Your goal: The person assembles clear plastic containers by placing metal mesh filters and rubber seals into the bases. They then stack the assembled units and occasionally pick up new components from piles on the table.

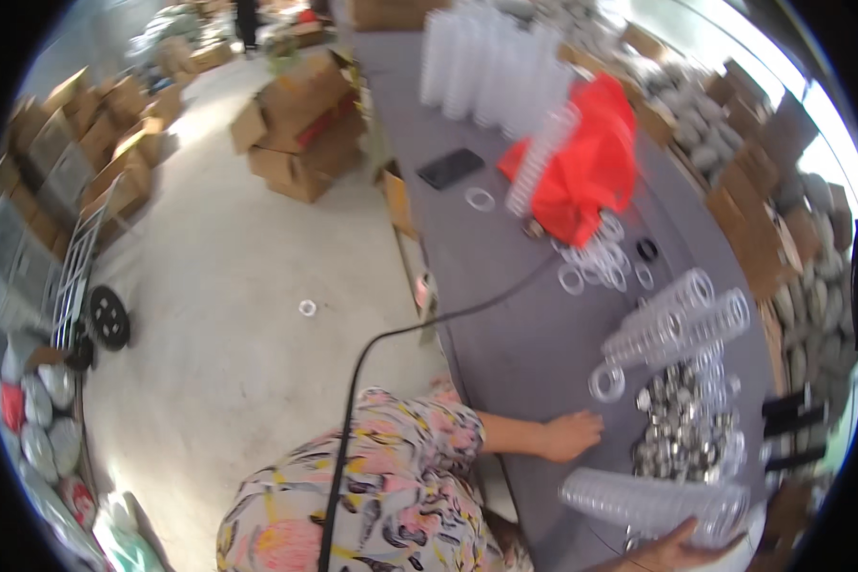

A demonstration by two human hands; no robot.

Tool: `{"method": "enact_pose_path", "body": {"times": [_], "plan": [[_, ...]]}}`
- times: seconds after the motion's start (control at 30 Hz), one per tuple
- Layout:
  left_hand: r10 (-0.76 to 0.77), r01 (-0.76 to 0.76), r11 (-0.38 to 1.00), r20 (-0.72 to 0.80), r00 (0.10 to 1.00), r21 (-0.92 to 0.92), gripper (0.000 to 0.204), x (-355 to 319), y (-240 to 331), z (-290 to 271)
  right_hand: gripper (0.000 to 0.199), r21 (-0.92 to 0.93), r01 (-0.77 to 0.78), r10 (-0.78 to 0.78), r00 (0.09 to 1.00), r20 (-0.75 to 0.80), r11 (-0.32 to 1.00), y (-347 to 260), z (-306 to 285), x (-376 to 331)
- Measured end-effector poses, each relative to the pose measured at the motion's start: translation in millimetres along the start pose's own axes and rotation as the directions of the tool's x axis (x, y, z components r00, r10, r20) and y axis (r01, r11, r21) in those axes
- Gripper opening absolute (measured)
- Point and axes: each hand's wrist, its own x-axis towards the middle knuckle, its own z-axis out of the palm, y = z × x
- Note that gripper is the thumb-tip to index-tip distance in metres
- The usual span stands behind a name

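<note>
My left hand rests flat on the grey table and holds nothing, just left of a heap of small shiny metal caps. At the bottom edge, my right hand cups the near end of a long lying stack of clear plastic rings. More stacks of clear rings lie slanted beyond the caps. A single clear ring sits between those stacks and my left hand.
A red bag with loose clear rings before it lies further along the table, near a dark phone. A black cable crosses the table edge. Cardboard boxes and a hand truck stand on the floor to the left.
</note>
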Motion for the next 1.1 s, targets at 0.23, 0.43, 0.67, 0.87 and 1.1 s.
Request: {"method": "enact_pose_path", "body": {"times": [0.23,0.43,0.67,0.87,1.1], "plan": [[0.051,-0.052,0.995,-0.02,0.999,-0.09,0.03,-23,10,-49,0.065,0.201,-0.437,0.431,0.899,0.074,0.877,42,3,-59],[-0.065,0.09,0.939,0.084,0.994,-0.332,0.03,16,7,-51,0.066,0.637,-0.351,0.429,0.902,0.036,0.686,19,7,-51],[0.007,0.04,0.978,-0.224,0.974,0.207,0.028,128,-30,0,0.052,0.338,-0.796,0.807,0.572,0.145,0.503,61,-7,-141],[-0.14,0.099,0.969,0.177,0.974,0.225,0.014,144,-24,-4,0.046,-0.045,-0.755,0.712,0.595,0.373,0.654,63,-24,-196],[-0.189,0.211,0.974,0.232,0.954,-0.076,0.038,113,-101,13,0.04,-0.031,-0.712,0.634,0.602,0.486,0.701,57,-17,-192]]}}
